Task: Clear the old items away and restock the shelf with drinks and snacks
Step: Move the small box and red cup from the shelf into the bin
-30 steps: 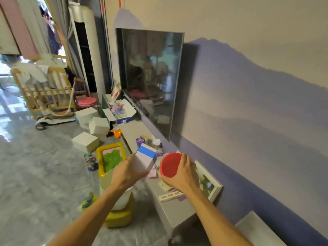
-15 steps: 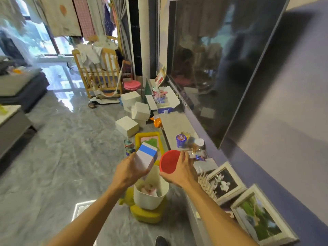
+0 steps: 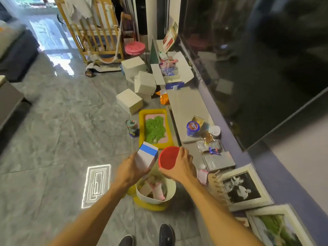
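Note:
My left hand (image 3: 130, 170) grips a white box with a blue band (image 3: 147, 155). My right hand (image 3: 179, 168) holds a red round cup (image 3: 167, 159) by its rim. Both are held above a white bin (image 3: 156, 197) that stands on the floor and has pink and white items inside. The low grey shelf (image 3: 188, 107) runs along the wall to the right. On it sit a blue tub (image 3: 193, 128), snack packets (image 3: 207, 139) and a grey box (image 3: 219, 160).
Picture frames (image 3: 243, 190) lean on the shelf's near end. A yellow tray of green sand (image 3: 155, 128) and white boxes (image 3: 129, 101) lie on the floor ahead. An open carton (image 3: 172, 71) sits farther along. A large dark TV (image 3: 248, 59) hangs above. My shoes (image 3: 165, 234) show below.
The view has tilted down and swung left from the wall toward the floor. Both hands, with the box and the red cup, now hang over the white bin.

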A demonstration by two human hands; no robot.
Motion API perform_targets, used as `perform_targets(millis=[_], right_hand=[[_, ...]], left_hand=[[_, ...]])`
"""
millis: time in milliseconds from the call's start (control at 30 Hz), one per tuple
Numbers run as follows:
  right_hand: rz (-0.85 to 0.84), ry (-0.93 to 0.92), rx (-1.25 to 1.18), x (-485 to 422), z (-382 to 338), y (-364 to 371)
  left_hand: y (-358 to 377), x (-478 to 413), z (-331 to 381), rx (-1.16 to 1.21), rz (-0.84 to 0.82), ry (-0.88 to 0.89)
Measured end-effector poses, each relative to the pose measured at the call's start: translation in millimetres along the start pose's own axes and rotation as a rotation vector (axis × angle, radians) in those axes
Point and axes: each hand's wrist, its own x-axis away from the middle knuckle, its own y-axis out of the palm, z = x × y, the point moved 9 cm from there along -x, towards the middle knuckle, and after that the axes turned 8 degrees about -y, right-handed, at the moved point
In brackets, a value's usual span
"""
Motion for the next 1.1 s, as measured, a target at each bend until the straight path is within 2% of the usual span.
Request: perform_targets(millis=[167,300,433,600,867,1100], right_hand=[[-0.042,0.073,-0.028,-38,19,61],[-0.139,0.135,-0.028,-64,50,150],[-0.238,0.196,-0.009,-71,88,234],[-0.243,0.217,0.082,-60,113,286],[-0.318,0.204,0.065,-51,109,297],[-0.244,0.187,0.056,-46,89,214]], left_hand=[[59,-60,-35,-0.044,-0.071,-0.057],[134,-107,-88,-0.125,-0.104,-0.11],[206,-144,-143,-0.179,-0.159,-0.109],[270,-164,-197,-0.229,-0.169,-0.076],[262,-154,-176,-0.289,-0.078,-0.024],[191,-134,-115,-0.299,-0.076,0.068]])
